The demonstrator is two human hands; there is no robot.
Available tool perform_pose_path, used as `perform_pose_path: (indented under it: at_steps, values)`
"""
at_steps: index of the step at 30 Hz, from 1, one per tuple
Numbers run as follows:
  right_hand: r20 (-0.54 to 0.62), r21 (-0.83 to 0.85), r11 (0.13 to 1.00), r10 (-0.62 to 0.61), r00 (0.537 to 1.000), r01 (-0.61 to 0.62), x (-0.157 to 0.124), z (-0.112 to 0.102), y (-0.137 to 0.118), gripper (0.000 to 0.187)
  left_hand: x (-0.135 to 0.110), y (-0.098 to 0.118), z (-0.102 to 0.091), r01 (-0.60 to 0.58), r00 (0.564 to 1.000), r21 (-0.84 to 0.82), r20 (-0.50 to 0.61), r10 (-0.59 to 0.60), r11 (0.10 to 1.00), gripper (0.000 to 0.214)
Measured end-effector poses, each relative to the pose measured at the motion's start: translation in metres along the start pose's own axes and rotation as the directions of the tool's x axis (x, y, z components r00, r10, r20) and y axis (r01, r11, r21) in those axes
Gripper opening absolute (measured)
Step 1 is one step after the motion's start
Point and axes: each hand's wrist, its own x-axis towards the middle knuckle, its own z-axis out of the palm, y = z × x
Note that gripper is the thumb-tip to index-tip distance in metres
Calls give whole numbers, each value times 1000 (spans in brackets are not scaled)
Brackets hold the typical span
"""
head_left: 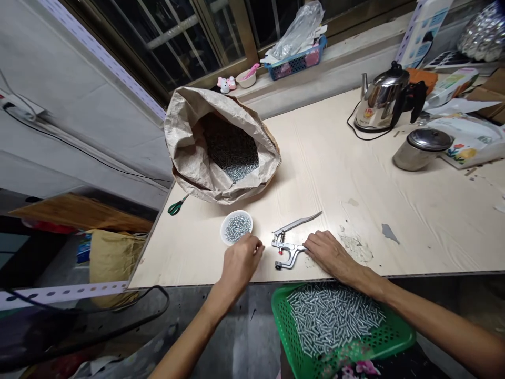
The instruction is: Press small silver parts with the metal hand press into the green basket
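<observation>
Silver snap pliers (291, 246) on the worktop (335, 184), near its front edge, between my two hands. Mouth points left; long axis runs roughly crosswise. Handles spread toward the right, the upper one slanting away from me. My right hand (325, 250) is closed over the lower handle. My left hand (241, 258), fingers curled together, sits just beside a white bowl (222, 231) of small metal fasteners (239, 226); whether it pinches one, I cannot tell.
</observation>
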Motion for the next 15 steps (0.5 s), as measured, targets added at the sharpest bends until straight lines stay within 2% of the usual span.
perform_pose_path:
  at_steps: [3,5,10,15]
  values:
    - [8,-22,1000,-9,1000,9,1,-3,-1,16,-10,14,21,-46,986,101,166,29,994,22]
    - [1,-33,999,-12,1000,12,1,-3,-1,16,-11,14,34,-34,980,79,197,18,996,24]
    - [-8,-45,999,-12,1000,12,1,-4,-1,17,-15,4,51,-1,993,-90,119,12,996,21]
    - [10,-36,999,-15,1000,16,1,-5,0,16,-24,2,62,-53,998,4,33,53,999,26]
